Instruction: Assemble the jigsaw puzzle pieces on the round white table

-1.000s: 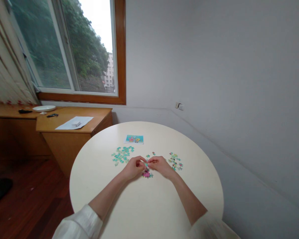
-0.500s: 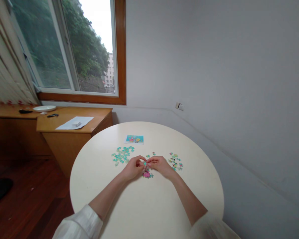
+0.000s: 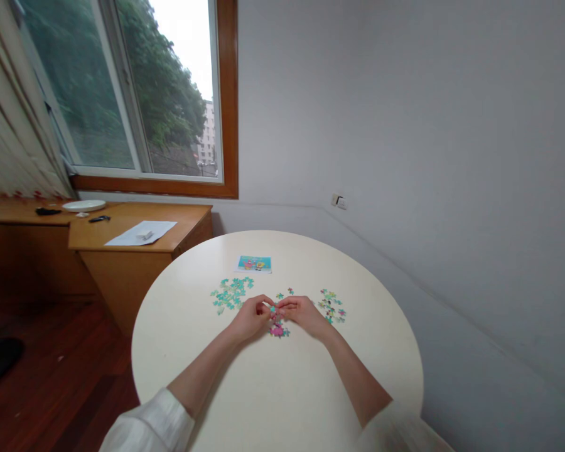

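Fingertips of my left hand (image 3: 257,316) and my right hand (image 3: 300,312) meet over the middle of the round table. Both hands are closed in a pinch around small jigsaw puzzle pieces (image 3: 273,309), teal and pink, partly hidden by the fingers. Just below them lies a joined pink patch of puzzle (image 3: 277,331) with teal bits at its edge. A loose pile of teal pieces (image 3: 233,292) spreads to the left of my left hand. Yellow, dark and teal pieces (image 3: 331,305) lie right of my right hand. Two small loose pieces (image 3: 285,293) sit just beyond my fingers.
A picture card (image 3: 254,263) with cartoon figures lies toward the far side of the white table (image 3: 263,389). Left of it stands a wooden desk (image 3: 193,220) bearing a paper sheet (image 3: 122,237), a white plate (image 3: 83,205) and small dark objects. The wall borders the table's right side.
Both hands stay almost in place. The fingertips shift only very slightly around the pieces; the piles and card lie as before.
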